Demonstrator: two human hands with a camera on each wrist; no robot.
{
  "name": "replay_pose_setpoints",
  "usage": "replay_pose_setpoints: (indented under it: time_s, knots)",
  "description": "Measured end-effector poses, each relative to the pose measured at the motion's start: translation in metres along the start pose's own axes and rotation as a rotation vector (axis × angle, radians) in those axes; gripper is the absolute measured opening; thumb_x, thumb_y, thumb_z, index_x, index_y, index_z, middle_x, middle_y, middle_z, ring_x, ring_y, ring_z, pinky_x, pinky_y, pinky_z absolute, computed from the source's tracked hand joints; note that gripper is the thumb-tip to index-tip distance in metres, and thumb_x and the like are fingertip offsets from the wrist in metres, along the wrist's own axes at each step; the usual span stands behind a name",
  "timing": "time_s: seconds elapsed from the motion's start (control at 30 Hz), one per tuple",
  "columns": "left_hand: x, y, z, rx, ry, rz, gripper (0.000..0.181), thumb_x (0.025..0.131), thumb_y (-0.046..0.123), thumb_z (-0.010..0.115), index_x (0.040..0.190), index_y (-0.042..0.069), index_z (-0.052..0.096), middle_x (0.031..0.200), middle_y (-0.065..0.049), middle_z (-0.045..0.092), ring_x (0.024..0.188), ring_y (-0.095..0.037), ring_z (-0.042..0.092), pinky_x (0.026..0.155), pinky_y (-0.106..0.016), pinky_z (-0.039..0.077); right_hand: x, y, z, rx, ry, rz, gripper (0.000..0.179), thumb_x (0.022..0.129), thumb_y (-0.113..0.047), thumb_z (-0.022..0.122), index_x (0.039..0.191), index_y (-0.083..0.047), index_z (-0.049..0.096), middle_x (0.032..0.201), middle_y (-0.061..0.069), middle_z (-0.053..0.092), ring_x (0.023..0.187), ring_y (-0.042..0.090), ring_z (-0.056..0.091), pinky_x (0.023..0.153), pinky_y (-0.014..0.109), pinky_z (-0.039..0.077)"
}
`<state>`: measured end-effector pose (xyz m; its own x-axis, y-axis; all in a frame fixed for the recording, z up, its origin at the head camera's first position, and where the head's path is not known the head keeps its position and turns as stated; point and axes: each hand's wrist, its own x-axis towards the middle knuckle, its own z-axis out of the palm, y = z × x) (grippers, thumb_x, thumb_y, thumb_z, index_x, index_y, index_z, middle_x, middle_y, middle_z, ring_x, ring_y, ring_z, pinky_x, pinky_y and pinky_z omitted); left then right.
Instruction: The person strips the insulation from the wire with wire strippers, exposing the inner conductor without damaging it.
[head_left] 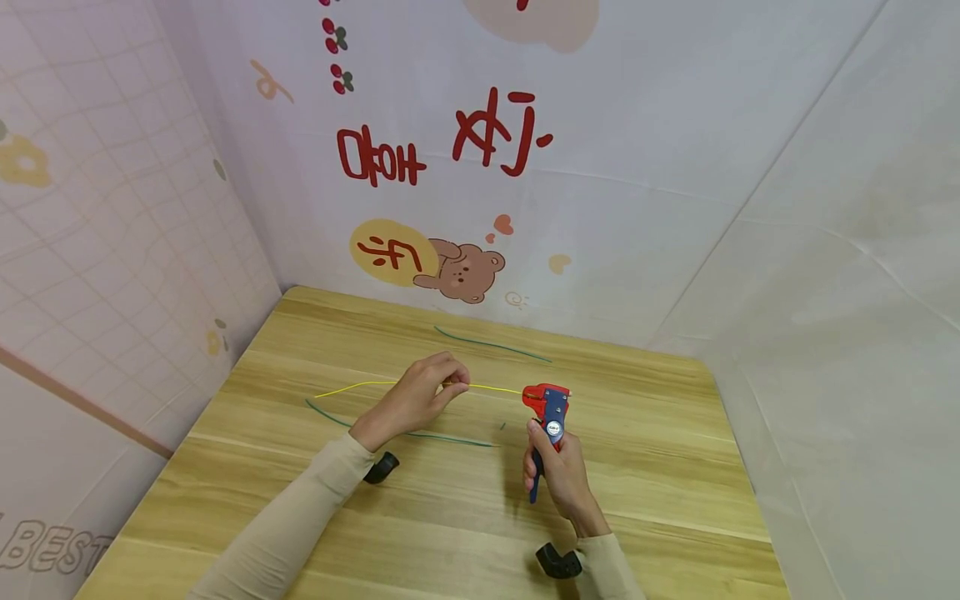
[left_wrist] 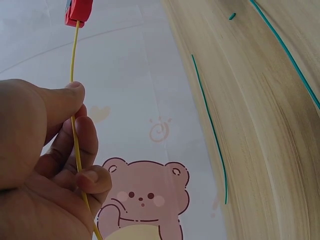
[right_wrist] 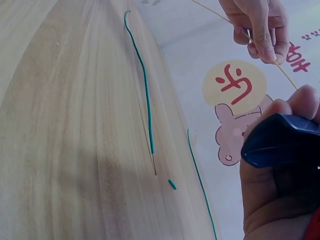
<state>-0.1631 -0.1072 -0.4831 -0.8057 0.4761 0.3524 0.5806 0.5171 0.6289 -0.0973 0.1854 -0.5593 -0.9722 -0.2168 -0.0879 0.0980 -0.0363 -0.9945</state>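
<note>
My left hand [head_left: 420, 392] pinches a yellow wire [head_left: 358, 384] between thumb and fingers, with its tail trailing to the left. My right hand [head_left: 558, 471] grips the blue handles of a red-and-blue wire stripper [head_left: 553, 406]. The yellow wire's right end sits at the stripper's red head, as the left wrist view also shows. A green wire [head_left: 457, 440] lies on the table below the left hand; in the right wrist view its near end has bare copper [right_wrist: 154, 165]. Beside that end is a short green piece of insulation [right_wrist: 172, 184].
Farther back on the wooden table [head_left: 637, 400] lies a second green wire [head_left: 491, 342]. White printed walls rise at the back and both sides. Black wrist mounts show below the left wrist [head_left: 382, 468] and at the right wrist [head_left: 558, 561].
</note>
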Motion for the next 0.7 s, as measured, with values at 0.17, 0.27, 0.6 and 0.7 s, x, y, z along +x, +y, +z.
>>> replay_pose_setpoints:
  time_s: [0.17,0.27,0.6,0.7]
  knots:
    - [-0.0018,-0.0011,-0.0004,-0.002,0.004,-0.001,0.002,0.106,0.008,0.078,0.105,0.008,0.077,0.102,-0.002,0.072,0.093,-0.013,0.066,0.084,-0.031,0.06,-0.0002,0.0013,0.0023,-0.002,-0.008,-0.001,0.063,0.121,-0.04,0.055,0.092,0.016,0.05,0.059,0.002,0.057,0.046,0.015,0.061,0.048,0.036,0.058]
    - [-0.0022,-0.0022,-0.0001,-0.004,0.006,0.004,0.004,0.105,0.007,0.079,0.104,0.009,0.077,0.102,-0.002,0.072,0.093,-0.013,0.066,0.084,-0.03,0.059,-0.0002,0.0018,0.0027,-0.001,-0.011,0.0,0.064,0.121,-0.04,0.055,0.093,0.018,0.049,0.06,0.003,0.057,0.047,0.015,0.061,0.048,0.035,0.058]
    - [-0.0027,-0.0022,0.0005,-0.005,0.004,0.003,0.006,0.109,0.013,0.076,0.105,0.008,0.077,0.104,-0.004,0.073,0.095,-0.014,0.067,0.085,-0.03,0.06,-0.0007,0.0028,0.002,0.006,-0.016,-0.003,0.067,0.121,-0.04,0.055,0.094,0.021,0.047,0.06,0.002,0.056,0.046,0.014,0.06,0.048,0.036,0.057]
    - [-0.0029,-0.0013,0.0007,-0.003,0.002,-0.006,0.006,0.108,0.012,0.076,0.105,0.008,0.077,0.104,-0.003,0.073,0.094,-0.014,0.067,0.085,-0.03,0.06,-0.0003,0.0033,0.0023,0.013,0.0,-0.002,0.062,0.121,-0.038,0.055,0.089,0.014,0.049,0.057,0.002,0.054,0.044,0.014,0.058,0.045,0.035,0.055]
